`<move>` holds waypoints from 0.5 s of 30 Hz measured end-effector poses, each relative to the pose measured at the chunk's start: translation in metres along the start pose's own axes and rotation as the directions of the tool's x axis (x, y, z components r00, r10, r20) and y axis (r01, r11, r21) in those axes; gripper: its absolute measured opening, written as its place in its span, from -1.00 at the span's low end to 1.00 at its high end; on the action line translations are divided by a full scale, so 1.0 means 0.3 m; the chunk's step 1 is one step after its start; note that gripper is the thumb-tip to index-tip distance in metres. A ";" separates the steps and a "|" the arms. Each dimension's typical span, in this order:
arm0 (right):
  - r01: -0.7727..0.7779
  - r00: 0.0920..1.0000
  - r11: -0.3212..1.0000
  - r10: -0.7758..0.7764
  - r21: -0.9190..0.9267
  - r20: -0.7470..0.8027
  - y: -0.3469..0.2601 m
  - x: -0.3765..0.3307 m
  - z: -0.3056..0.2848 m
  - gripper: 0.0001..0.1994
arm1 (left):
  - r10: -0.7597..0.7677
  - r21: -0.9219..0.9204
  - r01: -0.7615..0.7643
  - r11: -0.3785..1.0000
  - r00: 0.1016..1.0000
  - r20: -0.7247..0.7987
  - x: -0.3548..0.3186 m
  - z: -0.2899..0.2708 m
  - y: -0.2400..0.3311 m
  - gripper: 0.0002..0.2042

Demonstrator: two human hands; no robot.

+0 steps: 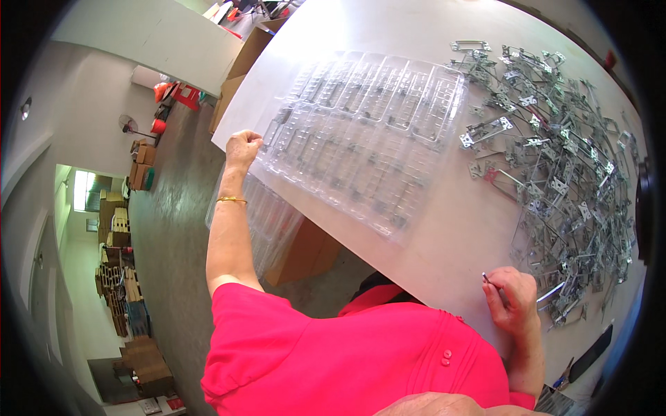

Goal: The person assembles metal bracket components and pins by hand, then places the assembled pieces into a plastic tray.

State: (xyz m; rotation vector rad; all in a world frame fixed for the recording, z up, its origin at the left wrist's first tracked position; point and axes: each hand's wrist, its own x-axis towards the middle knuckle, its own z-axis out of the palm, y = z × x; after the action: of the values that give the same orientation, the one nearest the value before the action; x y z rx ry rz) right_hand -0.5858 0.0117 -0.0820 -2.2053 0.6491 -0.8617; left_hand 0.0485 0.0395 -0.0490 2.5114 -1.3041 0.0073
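My left hand (244, 148) is closed at the left edge of a clear plastic tray (331, 201), fingertips pinched together; what they hold, if anything, cannot be made out. The tray lies on the white table (423, 267), with rows of long compartments, several showing dark metal parts. Near the table's front edge, my right hand (513, 299) is closed, with a small, thin metal piece (487, 278) between thumb and finger. Just beyond that hand spreads a large tangled heap of grey metal brackets (555, 173), some with flat punched plates at their ends.
Below the table's left edge are more clear plastic trays (260, 215) and a cardboard box (305, 255). Another cardboard box (243, 59) stands against the far left edge. A tool (563, 374) lies at the lower right. Stacked pallets (114, 291) line the room's left side.
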 end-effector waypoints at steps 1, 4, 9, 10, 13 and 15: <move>0.003 1.000 1.000 -0.003 0.000 -0.018 -0.002 -0.003 0.000 -0.79 | 0.043 0.017 -0.043 0.999 0.999 -0.005 0.014 0.019 0.009 -0.82; 0.017 0.999 1.000 -0.018 -0.020 -0.033 0.010 -0.010 -0.005 -0.78 | 0.104 0.019 -0.103 0.994 0.994 -0.033 0.020 -0.009 -0.013 -0.80; -0.006 0.997 0.986 0.017 0.164 -0.069 0.037 -0.011 0.000 -0.78 | 0.230 0.105 -0.211 0.972 0.945 -0.231 -0.045 -0.108 0.150 -0.82; -0.024 0.996 0.989 0.036 0.147 -0.081 0.033 -0.014 0.000 -0.78 | 0.248 0.089 -0.234 0.968 0.943 -0.220 -0.079 -0.115 0.248 -0.82; -0.059 0.990 0.968 0.088 0.243 -0.112 0.029 -0.024 0.006 -0.79 | 0.304 -0.076 -0.335 0.939 0.913 -0.270 -0.222 -0.115 0.555 -0.86; -0.089 0.984 0.954 0.129 0.285 -0.123 0.028 -0.035 0.001 -0.78 | 0.482 -0.175 -0.528 0.831 0.841 -0.247 -0.319 -0.120 0.729 -0.90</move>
State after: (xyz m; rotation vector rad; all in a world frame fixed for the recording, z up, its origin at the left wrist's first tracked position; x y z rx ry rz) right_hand -0.5940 0.0131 -0.0924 -1.8528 0.6661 -0.9928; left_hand -0.1775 0.0081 0.0306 1.8497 -1.7333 0.1973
